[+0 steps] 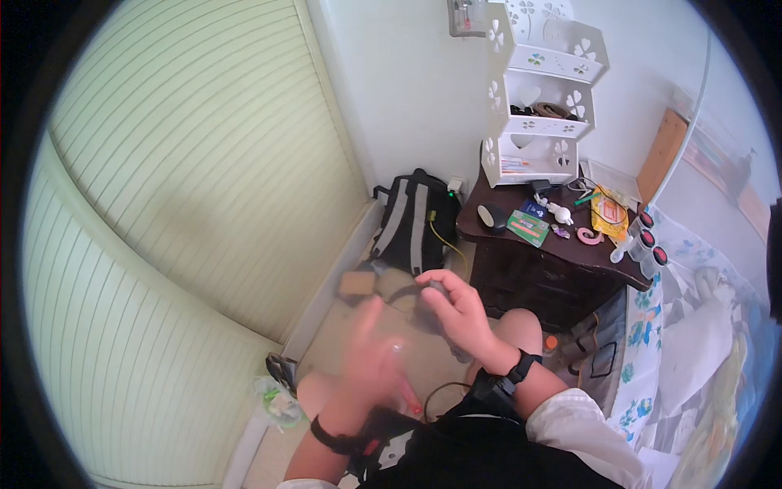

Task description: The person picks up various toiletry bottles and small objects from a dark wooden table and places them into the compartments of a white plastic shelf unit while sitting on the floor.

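My right hand [455, 305] is raised in front of me, fingers curled round a small dark grey thing [436, 286] that mostly hides behind them. To its left, my left hand [374, 360] is blurred, with one finger extended upward and a small shiny spot near the fingers; whether it holds anything is unclear. A pinkish-red object [412, 397] shows just below that hand, close to my lap. Both wrists wear dark bands. The two hands are apart.
A black and grey backpack [415, 214] leans in the corner. A dark wooden cabinet [537, 275] stands at the right with a white tiered shelf [547, 125] and small items. A bed with a floral sheet [638, 342] lies far right; a plastic bag [281, 403] sits at left.
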`<state>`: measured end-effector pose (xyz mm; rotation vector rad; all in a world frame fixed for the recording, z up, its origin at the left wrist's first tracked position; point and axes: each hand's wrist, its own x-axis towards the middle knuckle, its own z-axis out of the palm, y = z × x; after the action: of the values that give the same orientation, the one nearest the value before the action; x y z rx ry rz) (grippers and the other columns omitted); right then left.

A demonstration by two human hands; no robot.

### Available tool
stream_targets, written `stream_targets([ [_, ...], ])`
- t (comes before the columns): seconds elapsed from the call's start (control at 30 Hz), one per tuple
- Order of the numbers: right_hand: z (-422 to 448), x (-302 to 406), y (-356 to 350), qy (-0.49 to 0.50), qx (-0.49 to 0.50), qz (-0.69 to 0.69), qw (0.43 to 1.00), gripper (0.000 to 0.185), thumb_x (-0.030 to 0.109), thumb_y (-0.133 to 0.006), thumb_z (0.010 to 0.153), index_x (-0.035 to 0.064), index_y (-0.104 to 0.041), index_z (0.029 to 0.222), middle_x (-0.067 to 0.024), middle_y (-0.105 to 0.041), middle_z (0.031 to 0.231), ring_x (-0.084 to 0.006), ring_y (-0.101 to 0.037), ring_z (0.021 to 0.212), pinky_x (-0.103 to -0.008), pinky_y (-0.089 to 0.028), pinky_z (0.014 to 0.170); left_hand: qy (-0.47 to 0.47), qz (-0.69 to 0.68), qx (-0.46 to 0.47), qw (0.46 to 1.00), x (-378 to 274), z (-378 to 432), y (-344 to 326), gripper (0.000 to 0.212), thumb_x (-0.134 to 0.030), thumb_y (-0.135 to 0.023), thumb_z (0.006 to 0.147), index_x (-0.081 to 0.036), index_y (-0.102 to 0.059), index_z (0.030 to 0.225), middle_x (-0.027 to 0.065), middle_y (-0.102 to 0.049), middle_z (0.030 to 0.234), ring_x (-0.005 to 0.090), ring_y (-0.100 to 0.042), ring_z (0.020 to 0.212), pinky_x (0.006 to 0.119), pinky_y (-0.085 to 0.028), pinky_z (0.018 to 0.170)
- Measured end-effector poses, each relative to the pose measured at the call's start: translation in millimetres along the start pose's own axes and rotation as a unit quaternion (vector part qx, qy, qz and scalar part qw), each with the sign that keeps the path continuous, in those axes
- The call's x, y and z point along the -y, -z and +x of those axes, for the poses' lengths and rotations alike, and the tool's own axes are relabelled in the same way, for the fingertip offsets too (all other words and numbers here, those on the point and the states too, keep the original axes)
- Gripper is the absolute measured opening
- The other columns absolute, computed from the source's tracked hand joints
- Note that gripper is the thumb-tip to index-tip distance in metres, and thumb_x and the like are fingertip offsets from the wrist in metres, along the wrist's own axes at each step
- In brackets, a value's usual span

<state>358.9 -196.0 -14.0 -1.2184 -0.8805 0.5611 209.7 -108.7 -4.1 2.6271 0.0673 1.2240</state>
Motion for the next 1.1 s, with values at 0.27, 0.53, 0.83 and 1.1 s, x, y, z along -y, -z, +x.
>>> stream_targets([
  [0.27,0,-1,-1,0.003,0.096,-0.09,0.991,0.023,0.014,-0.063,0.076,0.0042,-0.05,0.092,-0.004,-0.055,0.084,-0.0079,-0.054,0.074,-0.0233,-0.045,0.065,0.213,-0.241,0.159,0.933,12,7,9,0.011,-0.006,-0.05,0.082,0.002,-0.057,0.083,0.014,-0.056,0.104,0.019,-0.056,0.093,0.028,-0.044,0.077],
  [0.53,0,-3,-18,-0.113,-0.072,0.266,0.955,0.017,0.023,-0.054,0.085,0.0077,-0.049,0.089,0.0006,-0.049,0.076,-0.005,-0.049,0.071,-0.0216,-0.042,0.06,0.354,-0.292,0.072,0.885,-7,-6,-19,0.013,-0.002,-0.046,0.084,0.006,-0.056,0.082,0.01,-0.058,0.09,0.0154,-0.057,0.08,0.026,-0.046,0.074],
  [0.83,9,-33,-17,0.125,-0.15,-0.028,0.98,0.018,0.018,-0.042,0.09,0.0022,-0.046,0.082,-0.0085,-0.047,0.063,-0.0201,-0.049,0.056,-0.0323,-0.039,0.052,0.337,-0.267,0.042,0.902,-18,-23,-33,0.011,-0.002,-0.046,0.084,0.005,-0.055,0.084,0.0092,-0.056,0.086,0.0141,-0.056,0.078,0.027,-0.046,0.073],
  [1.1,17,-91,2,0.053,-0.133,-0.096,0.985,0.008,0.009,-0.047,0.084,0.001,-0.046,0.084,-0.0167,-0.051,0.071,-0.0322,-0.052,0.067,-0.0357,-0.042,0.061,0.444,-0.308,-0.047,0.84,15,-62,-20,0.015,-0.007,-0.044,0.087,0.003,-0.055,0.086,0.0072,-0.057,0.087,0.0129,-0.055,0.079,0.026,-0.047,0.074],
])
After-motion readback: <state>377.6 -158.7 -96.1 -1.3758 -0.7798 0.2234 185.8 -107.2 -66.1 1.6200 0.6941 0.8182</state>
